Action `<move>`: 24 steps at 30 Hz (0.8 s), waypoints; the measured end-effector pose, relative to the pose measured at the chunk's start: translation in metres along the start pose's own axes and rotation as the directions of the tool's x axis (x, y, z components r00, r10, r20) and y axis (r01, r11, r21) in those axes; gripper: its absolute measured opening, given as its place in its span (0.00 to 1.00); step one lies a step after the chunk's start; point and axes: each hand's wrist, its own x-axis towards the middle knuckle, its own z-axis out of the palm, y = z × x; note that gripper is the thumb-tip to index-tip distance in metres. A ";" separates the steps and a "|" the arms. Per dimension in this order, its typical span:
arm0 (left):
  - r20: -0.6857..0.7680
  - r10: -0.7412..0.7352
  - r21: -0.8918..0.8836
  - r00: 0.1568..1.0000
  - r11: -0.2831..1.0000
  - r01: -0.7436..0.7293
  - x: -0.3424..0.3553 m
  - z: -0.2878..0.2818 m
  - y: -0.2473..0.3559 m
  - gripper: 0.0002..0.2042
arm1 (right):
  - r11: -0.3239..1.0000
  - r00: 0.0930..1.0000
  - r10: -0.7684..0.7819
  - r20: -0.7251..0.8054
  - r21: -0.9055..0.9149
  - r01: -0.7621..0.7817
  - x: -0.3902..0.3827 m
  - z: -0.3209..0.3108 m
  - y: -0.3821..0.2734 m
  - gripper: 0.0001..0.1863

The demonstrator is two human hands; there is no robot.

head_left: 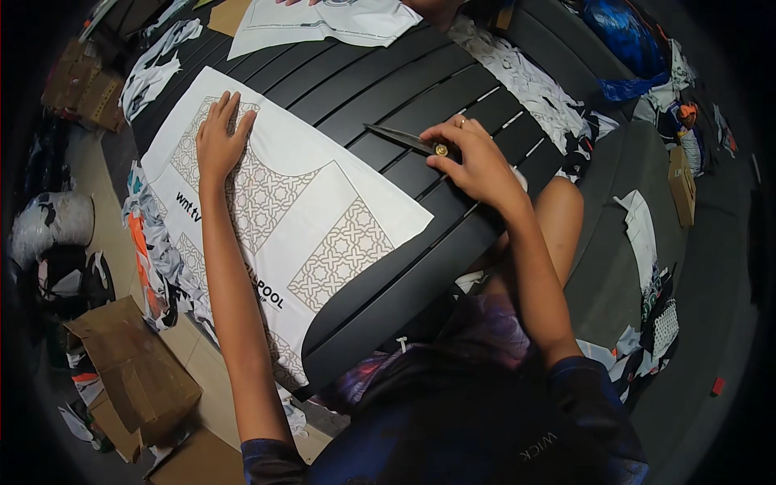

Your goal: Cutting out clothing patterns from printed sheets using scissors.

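Note:
A white fabric piece (279, 182) with a beige lattice pattern and dark lettering lies spread over the black slatted table (356, 89). My left hand (224, 141) rests flat on its upper left part, fingers stretched out. To the right of the fabric, my right hand (477, 158) grips a pair of scissors (404, 138) around the handles. The blades point left, closed or nearly so, above the bare slats and apart from the cloth. A curved printed line runs across the fabric near my left hand. My palm hides most of the scissors' handles.
Across the table another person's hand (301, 2) touches a second white cloth (323, 24). White scraps (525, 73) line the far right edge. A cardboard box (137, 372) stands on the floor at left. A dark sofa (618, 186) with fabric scraps is on the right.

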 end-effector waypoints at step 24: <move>0.029 -0.034 -0.076 0.999 0.996 0.036 0.003 0.001 -0.001 0.27 | 0.945 0.934 0.305 -0.188 0.182 -0.272 -0.008 -0.037 0.019 0.12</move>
